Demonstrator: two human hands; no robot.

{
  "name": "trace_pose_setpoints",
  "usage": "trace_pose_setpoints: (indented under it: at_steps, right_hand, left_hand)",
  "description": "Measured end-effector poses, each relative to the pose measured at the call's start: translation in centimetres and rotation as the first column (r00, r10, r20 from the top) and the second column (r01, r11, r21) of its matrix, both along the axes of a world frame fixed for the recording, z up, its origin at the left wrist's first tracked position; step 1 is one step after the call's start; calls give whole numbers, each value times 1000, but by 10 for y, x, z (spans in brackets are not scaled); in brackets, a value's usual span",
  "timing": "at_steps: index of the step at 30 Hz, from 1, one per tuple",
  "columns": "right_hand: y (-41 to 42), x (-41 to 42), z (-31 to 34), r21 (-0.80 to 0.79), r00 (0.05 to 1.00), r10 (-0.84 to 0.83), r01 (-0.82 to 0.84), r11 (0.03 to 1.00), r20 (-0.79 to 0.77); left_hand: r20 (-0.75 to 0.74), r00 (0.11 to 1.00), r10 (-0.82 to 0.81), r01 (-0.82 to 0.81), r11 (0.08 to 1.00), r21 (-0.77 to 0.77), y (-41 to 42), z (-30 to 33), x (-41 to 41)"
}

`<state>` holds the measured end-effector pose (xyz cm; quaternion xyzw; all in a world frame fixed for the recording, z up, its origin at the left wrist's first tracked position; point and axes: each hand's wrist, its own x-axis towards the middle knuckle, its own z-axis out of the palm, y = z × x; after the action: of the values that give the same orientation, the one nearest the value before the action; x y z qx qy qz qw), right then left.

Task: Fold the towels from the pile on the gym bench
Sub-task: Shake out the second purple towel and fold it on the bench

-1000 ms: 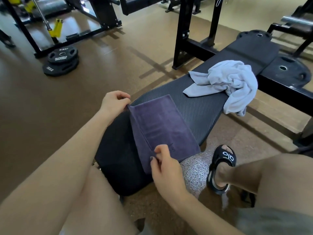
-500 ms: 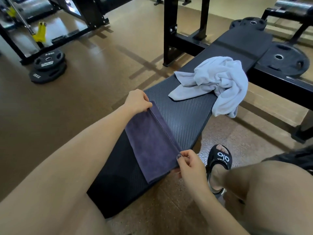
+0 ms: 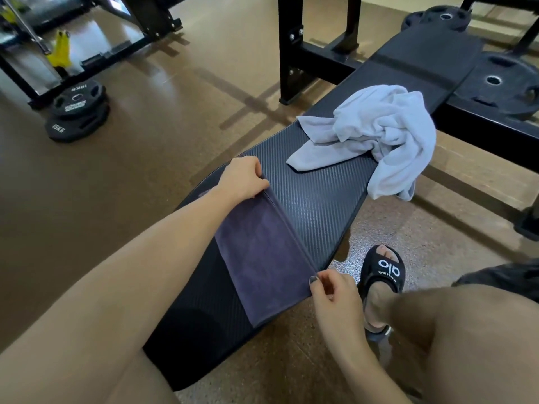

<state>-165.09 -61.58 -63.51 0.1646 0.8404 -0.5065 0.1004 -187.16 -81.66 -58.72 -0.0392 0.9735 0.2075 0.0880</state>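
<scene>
Holding the purple towel flat on the table, the left hand pinches its far corner and the right hand pinches its near corner. It looks soft, light and floppy, so corners are the best places to grab. The gray towel lies crumpled farther along. No boxes or baskets show.

Purple towel folded flat across the black bench — grey towel crumpled beyond, overhanging the edge
</scene>
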Motion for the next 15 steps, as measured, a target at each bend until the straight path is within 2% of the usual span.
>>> trace_pose_setpoints:
  at_steps: [5,8,11,13,15]
  right_hand:
    - [-2,-1,-1,-34,999,-23,24,999,48]
    - [-1,1,0,-54,999,-12,15,998,47]
    - [-2,3,0,-45,999,-7,9,999,43]
    - [-2,2,-1,-43,999,-13,16,999,48]
    - [-2,0,-1,-47,998,-24,27,999,54]
  left_hand:
    - [-97,995,-36,22,990,-143,2,10,0]
    - [-129,975,-181,144,957,-252,-2,19,-3]
    - [-120,915,-385,319,874,-367,-10,23,-7]
    - [-132,863,-487,401,820,-408,-15,19,-11]
    - [-155,835,-529,436,806,-399,-18,11,-15]
